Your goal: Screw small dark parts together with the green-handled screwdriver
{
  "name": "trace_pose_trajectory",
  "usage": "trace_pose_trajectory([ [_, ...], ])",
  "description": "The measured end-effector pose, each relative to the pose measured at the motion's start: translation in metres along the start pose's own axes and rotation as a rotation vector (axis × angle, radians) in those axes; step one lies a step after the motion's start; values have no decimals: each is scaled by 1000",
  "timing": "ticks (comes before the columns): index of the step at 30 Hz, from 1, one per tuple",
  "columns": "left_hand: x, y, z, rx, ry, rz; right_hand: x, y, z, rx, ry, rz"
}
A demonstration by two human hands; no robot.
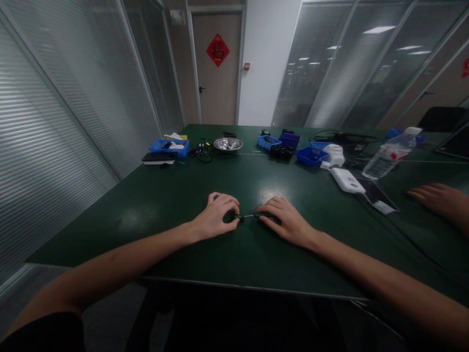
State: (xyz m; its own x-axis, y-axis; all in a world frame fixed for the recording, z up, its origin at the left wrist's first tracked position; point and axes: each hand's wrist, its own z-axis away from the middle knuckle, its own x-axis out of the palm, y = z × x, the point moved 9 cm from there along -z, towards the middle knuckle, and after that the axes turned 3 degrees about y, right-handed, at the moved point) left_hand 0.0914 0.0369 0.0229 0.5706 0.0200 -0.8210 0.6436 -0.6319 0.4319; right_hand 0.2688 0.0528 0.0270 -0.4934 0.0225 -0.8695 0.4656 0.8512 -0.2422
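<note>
Low over the green table [176, 195], my left hand [219, 216] pinches a small dark green part [239, 217] between thumb and fingertips. To its right, my right hand [284, 220] is closed round the dark handle of a screwdriver [249, 216]. The tool's thin metal shaft points left, and its tip is at the small part. Most of the handle is hidden under my right fingers. The part is too small to make out in detail.
Farther back are a blue tray [183, 150], a metal bowl [227, 144], a blue bin [311, 156] and a black cable bundle. A white power bank [347, 181] and a water bottle [390, 154] lie right. Another person's hand [436, 198] rests at the far right.
</note>
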Motion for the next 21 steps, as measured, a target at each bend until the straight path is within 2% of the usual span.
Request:
trace_pose_trajectory([
  [21, 1, 7, -1, 42, -33, 3, 2, -8, -1, -24, -19, 1],
])
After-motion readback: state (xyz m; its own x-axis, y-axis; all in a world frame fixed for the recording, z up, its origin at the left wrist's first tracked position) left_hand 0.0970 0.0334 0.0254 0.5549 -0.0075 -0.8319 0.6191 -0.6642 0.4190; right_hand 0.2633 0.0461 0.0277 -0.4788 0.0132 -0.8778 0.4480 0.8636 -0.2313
